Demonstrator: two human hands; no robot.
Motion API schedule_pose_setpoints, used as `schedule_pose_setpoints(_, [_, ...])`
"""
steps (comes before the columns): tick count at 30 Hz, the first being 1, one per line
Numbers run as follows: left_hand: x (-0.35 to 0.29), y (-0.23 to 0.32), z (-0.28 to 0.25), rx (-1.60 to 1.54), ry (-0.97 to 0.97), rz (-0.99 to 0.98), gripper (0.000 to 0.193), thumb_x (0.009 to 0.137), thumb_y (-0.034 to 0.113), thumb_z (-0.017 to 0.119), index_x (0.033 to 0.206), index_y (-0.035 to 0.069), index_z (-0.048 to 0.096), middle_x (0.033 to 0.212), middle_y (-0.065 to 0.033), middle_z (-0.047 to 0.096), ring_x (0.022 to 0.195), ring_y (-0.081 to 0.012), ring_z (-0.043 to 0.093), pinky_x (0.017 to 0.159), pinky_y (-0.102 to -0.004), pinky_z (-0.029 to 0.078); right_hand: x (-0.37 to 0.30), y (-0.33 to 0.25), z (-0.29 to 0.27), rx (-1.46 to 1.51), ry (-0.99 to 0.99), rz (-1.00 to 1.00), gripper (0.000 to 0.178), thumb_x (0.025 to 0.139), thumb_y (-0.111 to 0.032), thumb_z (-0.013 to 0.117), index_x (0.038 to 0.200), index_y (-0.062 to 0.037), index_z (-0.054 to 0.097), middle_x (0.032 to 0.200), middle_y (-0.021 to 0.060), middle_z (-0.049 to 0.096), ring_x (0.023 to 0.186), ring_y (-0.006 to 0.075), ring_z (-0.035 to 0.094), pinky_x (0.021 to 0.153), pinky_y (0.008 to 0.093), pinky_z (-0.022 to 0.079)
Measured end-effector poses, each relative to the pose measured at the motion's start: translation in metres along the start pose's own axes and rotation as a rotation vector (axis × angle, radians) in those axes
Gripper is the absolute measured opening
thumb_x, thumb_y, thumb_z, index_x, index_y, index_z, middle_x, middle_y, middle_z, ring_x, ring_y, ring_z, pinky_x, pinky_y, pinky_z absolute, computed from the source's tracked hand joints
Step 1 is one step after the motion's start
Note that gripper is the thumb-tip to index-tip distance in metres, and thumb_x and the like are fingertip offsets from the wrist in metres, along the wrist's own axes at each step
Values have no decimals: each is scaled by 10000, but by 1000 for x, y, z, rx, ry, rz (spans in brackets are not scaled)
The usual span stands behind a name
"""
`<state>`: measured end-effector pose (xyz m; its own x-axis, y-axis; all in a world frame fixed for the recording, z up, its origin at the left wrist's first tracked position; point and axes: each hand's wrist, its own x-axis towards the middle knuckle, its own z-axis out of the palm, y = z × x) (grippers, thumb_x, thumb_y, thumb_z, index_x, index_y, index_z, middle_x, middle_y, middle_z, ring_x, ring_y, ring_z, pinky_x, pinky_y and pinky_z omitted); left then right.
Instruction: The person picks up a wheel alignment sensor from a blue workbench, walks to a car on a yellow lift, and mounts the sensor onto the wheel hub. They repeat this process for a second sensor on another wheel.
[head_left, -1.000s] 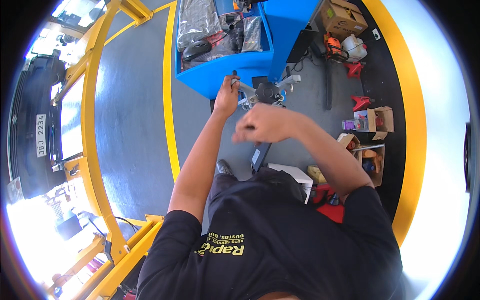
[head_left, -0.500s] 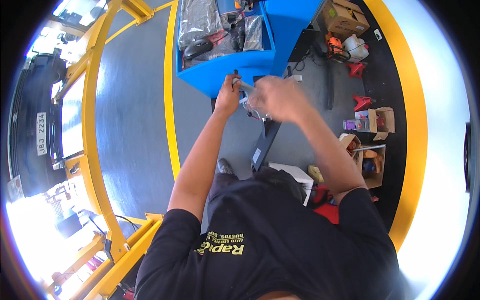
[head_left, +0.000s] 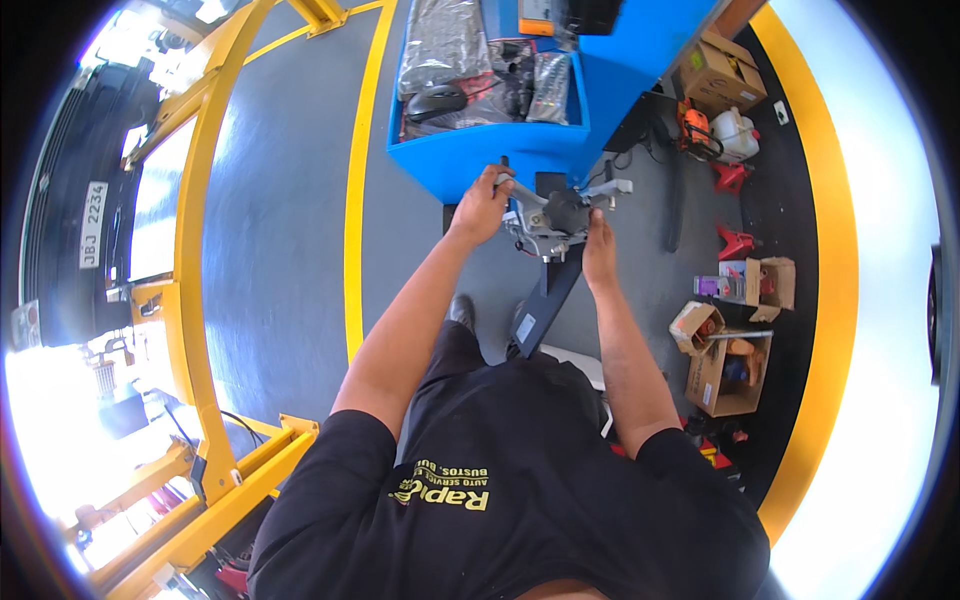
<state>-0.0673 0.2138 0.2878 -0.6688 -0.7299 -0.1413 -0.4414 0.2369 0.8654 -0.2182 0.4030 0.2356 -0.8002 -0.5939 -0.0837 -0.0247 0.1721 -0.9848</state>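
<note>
A grey metal car part (head_left: 558, 215) with a dark round middle and a silver arm sits in front of me, below the blue workbench (head_left: 500, 150). My left hand (head_left: 482, 203) grips the left end of the part, fingers wrapped around a silver rod. Stretched out with its fingers together, my right hand (head_left: 598, 248) touches the part's right side just under the dark round piece. What is under the palm stays hidden. A dark bar (head_left: 545, 300) runs down from the part toward my feet.
The workbench tray holds plastic-wrapped dark parts (head_left: 440, 50). Yellow floor lines (head_left: 355, 200) and a yellow lift frame (head_left: 200, 250) stand at my left. Cardboard boxes (head_left: 730, 360), red stands (head_left: 735, 240) and a white jug (head_left: 735, 130) crowd the floor at my right.
My right hand has dropped from a raised fist above the part and stretched out onto its right side. My left hand has stayed on the left end.
</note>
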Motion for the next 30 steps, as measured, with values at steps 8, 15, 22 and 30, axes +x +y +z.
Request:
schedule_pose_setpoints(8, [24,-25,-22,-203,-206,79,338,996,322,685,1222,70,693,1148,-109,657,980,-202,648,925,-337,504,32,39,37,223,268,-64,478,1067,-425,583,895,13,667,811,53,663,688,148,616,672,273,505])
schedule_pose_setpoints(15, [31,-18,-45,-174,-347,96,445,971,401,700,1262,65,681,1186,-131,610,1032,-251,631,932,-375,507,17,-1,30,449,194,43,292,1034,-300,645,996,-14,691,901,74,713,793,178,701,747,322,578])
schedule_pose_setpoints(22, [40,9,-75,-84,-640,82,524,990,478,649,1357,104,651,1290,-180,572,1125,-309,624,992,-394,490,6,-31,23,626,359,253,162,1016,-228,640,997,-70,670,910,62,693,781,201,703,687,368,587])
schedule_pose_setpoints(30, [18,10,-99,400,-745,546,462,1039,367,553,1391,75,620,1429,-180,515,1322,-351,535,1152,-484,394,-54,-34,7,571,379,323,208,1018,-222,654,862,-86,635,739,8,600,621,134,614,545,295,494])
